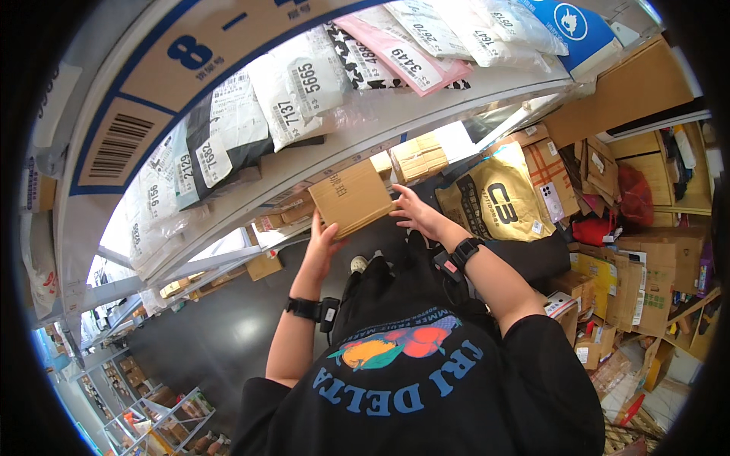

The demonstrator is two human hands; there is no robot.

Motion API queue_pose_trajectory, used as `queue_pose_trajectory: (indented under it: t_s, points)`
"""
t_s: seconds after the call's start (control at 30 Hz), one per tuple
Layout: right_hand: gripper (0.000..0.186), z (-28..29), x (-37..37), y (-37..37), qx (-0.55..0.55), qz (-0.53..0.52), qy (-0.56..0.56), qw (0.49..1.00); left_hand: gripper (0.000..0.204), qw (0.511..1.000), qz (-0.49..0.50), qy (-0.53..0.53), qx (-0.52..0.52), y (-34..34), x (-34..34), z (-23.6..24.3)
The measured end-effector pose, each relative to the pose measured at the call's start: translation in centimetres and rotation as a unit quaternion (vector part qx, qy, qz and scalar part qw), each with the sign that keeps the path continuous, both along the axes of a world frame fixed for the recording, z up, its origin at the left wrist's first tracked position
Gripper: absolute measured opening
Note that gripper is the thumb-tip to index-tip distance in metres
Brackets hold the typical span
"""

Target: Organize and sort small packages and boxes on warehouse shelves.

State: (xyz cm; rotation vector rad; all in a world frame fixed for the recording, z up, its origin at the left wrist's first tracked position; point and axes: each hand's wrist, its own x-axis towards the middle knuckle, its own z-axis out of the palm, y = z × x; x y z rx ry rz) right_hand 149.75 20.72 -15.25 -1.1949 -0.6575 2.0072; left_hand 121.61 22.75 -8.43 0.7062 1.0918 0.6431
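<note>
The left hand (322, 237) pinches the box (350, 199) at its lower left; the right hand (414, 213) is spread at its right edge, contact unclear. The box is near the shelf (456, 101). Handling it seems the present step; the next move calls for steady support.

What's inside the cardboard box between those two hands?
The cardboard box looks closed, so whatever is inside is covered and can't be seen. Only its brown outside and dark printing show.
</note>
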Motion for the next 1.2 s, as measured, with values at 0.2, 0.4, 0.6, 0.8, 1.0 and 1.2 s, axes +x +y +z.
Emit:
queue_pose_trajectory:
  t_s: [0.2,0.4,0.6,0.8,1.0,1.2]
  points:
    - [0.095,-9.6,2.9,0.2,0.112,-0.286,-0.611,0.729,0.076,0.998,-0.056,0.038,-0.002,-2.9,-1.5,2.6]
    - [0.117,-4.0,2.9,9.0,0.083,0.035,-0.745,0.66,0.078,0.989,-0.112,0.024,-0.089,-6.0,-2.5,2.3]
    - [0.122,-3.3,3.6,12.2,0.009,0.191,-0.705,0.683,0.08,0.985,-0.105,0.059,-0.121,-8.2,-2.4,2.1]
    - [0.115,-4.6,4.3,12.3,0.057,0.155,-0.725,0.669,0.08,0.988,-0.066,0.071,-0.122,-9.2,-1.9,2.2]
    - [0.12,-7.8,15.2,15.0,0.024,-0.095,-0.58,0.809,0.072,0.99,-0.021,0.058,-0.128,-10.1,-1.5,2.1]
    - [0.086,-1.0,18.1,17.1,0.026,0.172,-0.764,0.621,0.073,0.988,0.016,0.064,-0.142,-11.5,-0.4,2.8]
